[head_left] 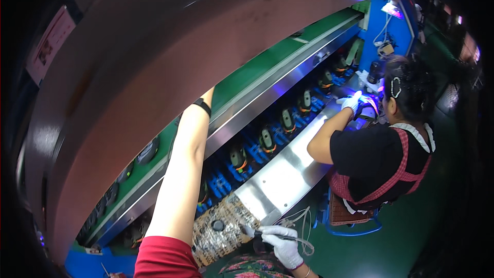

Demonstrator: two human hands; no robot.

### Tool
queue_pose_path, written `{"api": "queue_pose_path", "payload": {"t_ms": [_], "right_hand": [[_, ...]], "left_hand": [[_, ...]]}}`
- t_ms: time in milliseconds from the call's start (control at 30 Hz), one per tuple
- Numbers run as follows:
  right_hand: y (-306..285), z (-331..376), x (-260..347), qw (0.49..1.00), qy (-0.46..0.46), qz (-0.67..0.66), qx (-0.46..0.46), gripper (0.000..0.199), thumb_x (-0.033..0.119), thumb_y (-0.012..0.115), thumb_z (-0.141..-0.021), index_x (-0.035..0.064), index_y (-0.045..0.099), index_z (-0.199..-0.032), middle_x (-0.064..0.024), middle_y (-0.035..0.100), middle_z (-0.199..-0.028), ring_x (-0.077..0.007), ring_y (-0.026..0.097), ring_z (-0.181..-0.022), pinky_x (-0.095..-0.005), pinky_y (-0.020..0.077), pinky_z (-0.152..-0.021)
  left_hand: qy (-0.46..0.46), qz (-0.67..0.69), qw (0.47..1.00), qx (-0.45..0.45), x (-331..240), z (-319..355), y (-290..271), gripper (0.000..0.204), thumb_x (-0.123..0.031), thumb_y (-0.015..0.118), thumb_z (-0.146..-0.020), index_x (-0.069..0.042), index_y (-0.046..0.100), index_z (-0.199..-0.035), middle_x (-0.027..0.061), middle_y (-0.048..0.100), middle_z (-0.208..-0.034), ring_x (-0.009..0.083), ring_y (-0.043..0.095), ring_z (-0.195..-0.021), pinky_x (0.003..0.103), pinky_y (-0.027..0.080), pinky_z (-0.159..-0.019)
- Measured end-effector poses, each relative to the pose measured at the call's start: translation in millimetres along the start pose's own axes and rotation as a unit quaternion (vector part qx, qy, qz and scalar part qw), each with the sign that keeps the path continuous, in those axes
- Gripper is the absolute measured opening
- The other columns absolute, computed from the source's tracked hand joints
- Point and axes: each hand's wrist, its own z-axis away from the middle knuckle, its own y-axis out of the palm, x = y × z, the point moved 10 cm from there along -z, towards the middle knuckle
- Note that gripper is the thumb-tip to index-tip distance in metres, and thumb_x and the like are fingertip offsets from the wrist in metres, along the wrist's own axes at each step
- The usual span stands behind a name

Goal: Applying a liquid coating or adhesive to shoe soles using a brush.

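Gripping a thin dark tool (275,236) in a closed fist, the gloved right hand (284,247) sits low in the view, just right of a worn taped pad (221,231) at the near end of the steel tabletop (288,170). The tool's long axis runs nearly level, its tip pointing left toward the pad and the small dark knob (218,225) on it; a pale cord (304,226) loops away to the right. The left arm (180,175), bare with a red sleeve (164,258) at the shoulder, stretches up and away across the line, a dark band (203,106) at its wrist; the left hand itself is out of sight beyond the green belt (257,67), so whether it is open or holding anything cannot be told. Between tabletop and belt runs a row of dark mice (266,139) in blue holders (252,150), lying up and left of the right hand, which is the nearer to them. Farther along, a co-worker (381,154) in a black top and checked apron works with white-gloved hands (352,102) under violet light.
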Motion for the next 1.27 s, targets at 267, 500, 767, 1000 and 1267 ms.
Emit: {"api": "queue_pose_path", "payload": {"t_ms": [267, 500, 767, 1000, 1267], "right_hand": [[11.0, -1.9, 6.8, 0.999, 0.003, 0.039, 0.037, 0.016, -0.004, 0.075, -0.091, -0.0028, 0.081, -0.106, -0.0103, 0.081, -0.109, -0.0153, 0.075, -0.099, -0.0291, 0.0592, -0.092], [35.6, -5.6, 14.9, 0.995, -0.034, 0.021, 0.096, 0.016, -0.002, 0.076, -0.092, -0.0002, 0.082, -0.106, -0.0085, 0.081, -0.109, -0.0144, 0.075, -0.101, -0.0282, 0.0585, -0.093], [47.5, 3.7, 18.3, 0.994, -0.003, -0.076, 0.075, 0.018, -0.008, 0.070, -0.087, -0.0042, 0.079, -0.101, -0.0176, 0.080, -0.105, -0.0201, 0.075, -0.084, -0.0312, 0.0608, -0.078], [40.6, 13.5, 58.2, 0.990, -0.036, -0.132, 0.042, 0.020, -0.014, 0.067, -0.085, -0.0030, 0.075, -0.099, -0.0217, 0.076, -0.111, -0.0244, 0.074, -0.090, -0.0321, 0.0619, -0.078], [85.4, 29.7, 69.4, 0.975, -0.064, -0.173, 0.127, 0.021, -0.013, 0.065, -0.090, 0.0023, 0.072, -0.103, -0.0229, 0.070, -0.121, -0.0293, 0.070, -0.104, -0.0386, 0.0618, -0.080]], "left_hand": [[0.016, 0.137, 0.990, 0.035, 9.5, 41.8, -44.3, 0.033, -0.029, 0.078, -0.095, -0.012, 0.054, -0.110, 0.0078, 0.070, -0.115, 0.0173, 0.064, -0.093, 0.036, 0.054, -0.073], [-0.015, 0.478, 0.875, -0.069, 76.1, 240.5, -115.6, 0.031, -0.020, 0.090, -0.087, -0.012, 0.060, -0.083, -0.0037, 0.061, -0.078, 0.0077, 0.061, -0.074, 0.028, 0.054, -0.070], [-0.156, 0.294, 0.906, -0.261, 120.9, 534.2, -127.1, 0.043, -0.010, 0.070, -0.100, -0.007, 0.067, -0.143, 0.0155, 0.053, -0.138, 0.0219, 0.060, -0.119, 0.037, 0.046, -0.110], [-0.304, 0.717, 0.610, -0.145, 90.0, 518.5, 6.3, 0.080, -0.001, 0.079, -0.091, 0.001, 0.033, -0.156, 0.0188, 0.065, -0.140, 0.0245, 0.068, -0.121, 0.038, 0.054, -0.104], [-0.239, 0.834, 0.495, 0.058, 51.9, 512.2, 40.8, 0.059, -0.007, 0.074, -0.079, 0.001, 0.060, -0.136, 0.0124, 0.072, -0.119, 0.0268, 0.071, -0.110, 0.039, 0.056, -0.105]]}}
